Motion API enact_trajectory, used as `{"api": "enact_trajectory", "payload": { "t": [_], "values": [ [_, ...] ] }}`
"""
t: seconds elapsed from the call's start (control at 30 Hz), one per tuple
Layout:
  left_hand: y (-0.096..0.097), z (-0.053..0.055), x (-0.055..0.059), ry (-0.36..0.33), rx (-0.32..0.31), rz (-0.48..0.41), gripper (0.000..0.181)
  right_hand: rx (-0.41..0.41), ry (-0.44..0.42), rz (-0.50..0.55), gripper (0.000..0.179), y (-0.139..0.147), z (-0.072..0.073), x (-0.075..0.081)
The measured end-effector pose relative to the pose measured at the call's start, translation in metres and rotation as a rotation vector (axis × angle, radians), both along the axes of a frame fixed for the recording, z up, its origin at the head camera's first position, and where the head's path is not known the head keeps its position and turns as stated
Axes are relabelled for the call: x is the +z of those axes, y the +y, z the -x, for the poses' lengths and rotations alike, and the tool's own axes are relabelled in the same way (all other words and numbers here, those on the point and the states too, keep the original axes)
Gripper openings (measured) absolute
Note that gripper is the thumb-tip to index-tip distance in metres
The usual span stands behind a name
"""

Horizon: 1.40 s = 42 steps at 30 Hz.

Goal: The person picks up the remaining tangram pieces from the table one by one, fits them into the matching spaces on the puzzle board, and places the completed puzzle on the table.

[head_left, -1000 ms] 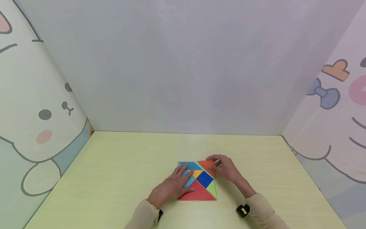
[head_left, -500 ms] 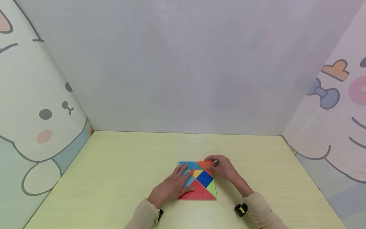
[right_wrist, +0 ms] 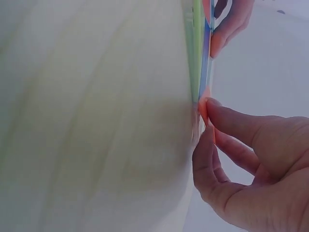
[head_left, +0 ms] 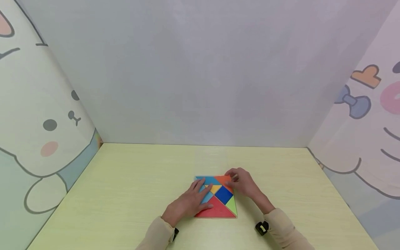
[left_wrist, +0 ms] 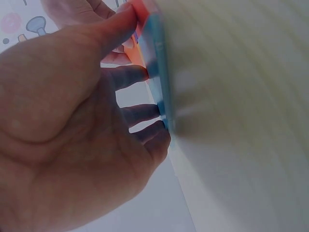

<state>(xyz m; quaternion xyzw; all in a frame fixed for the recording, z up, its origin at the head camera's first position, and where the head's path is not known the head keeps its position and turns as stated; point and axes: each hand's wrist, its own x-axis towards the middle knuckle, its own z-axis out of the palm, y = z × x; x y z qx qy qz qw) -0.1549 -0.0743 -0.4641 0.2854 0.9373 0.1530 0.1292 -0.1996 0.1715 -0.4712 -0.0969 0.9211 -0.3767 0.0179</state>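
A square tangram with coloured pieces lies on the table in the head view. It shows a red triangle (head_left: 217, 210), a dark blue square (head_left: 223, 195), a yellow triangle (head_left: 215, 188), a green piece (head_left: 232, 206) and blue pieces (head_left: 211, 180). Fingers spread, my left hand (head_left: 185, 204) rests on its left side and covers part of it. At the far right corner, my right hand (head_left: 245, 182) pinches an orange triangle (head_left: 222, 179). In the right wrist view the orange triangle (right_wrist: 204, 108) tilts up slightly between thumb and fingers, at the edge of the clear tray (right_wrist: 189, 36).
The pale wooden table (head_left: 140, 180) spreads around the puzzle. Behind it rises a plain grey wall (head_left: 200, 86), and cartoon-printed panels (head_left: 37, 104) stand at both sides. A black wrist camera (head_left: 261, 228) sits by the right sleeve.
The orange triangle has shifted slightly left with my right hand, and the gap between it and the blue pieces has narrowed. My left hand has stayed in place.
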Motion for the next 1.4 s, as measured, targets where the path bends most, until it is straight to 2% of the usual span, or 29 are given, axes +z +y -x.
{"api": "enact_trajectory", "payload": {
  "t": [0.23,0.43,0.8,0.9,1.03,1.23,1.4],
  "values": [
    [0.0,0.0,-0.001,-0.014,0.004,-0.009,0.072,0.004,0.01,-0.023,0.026,0.0,0.002,-0.003],
    [0.003,0.001,0.0,-0.004,-0.026,-0.024,0.07,-0.057,-0.043,0.016,0.031,0.003,-0.001,-0.001],
    [0.003,0.0,0.002,0.014,-0.004,0.012,0.072,-0.022,-0.051,0.019,0.032,0.002,0.0,0.001],
    [0.002,-0.001,0.003,0.01,-0.003,0.005,0.072,0.024,-0.046,0.023,0.026,0.004,0.0,0.0],
    [0.001,-0.001,0.003,0.007,-0.006,-0.007,0.071,0.143,-0.029,0.02,0.02,0.01,0.001,-0.002],
    [0.001,0.0,0.001,-0.017,0.007,-0.009,0.072,0.347,-0.051,0.025,0.045,0.025,0.0,-0.002],
    [0.0,-0.001,0.004,-0.025,0.013,-0.006,0.072,0.432,-0.12,-0.006,0.065,0.031,-0.001,0.001]
  ]
}}
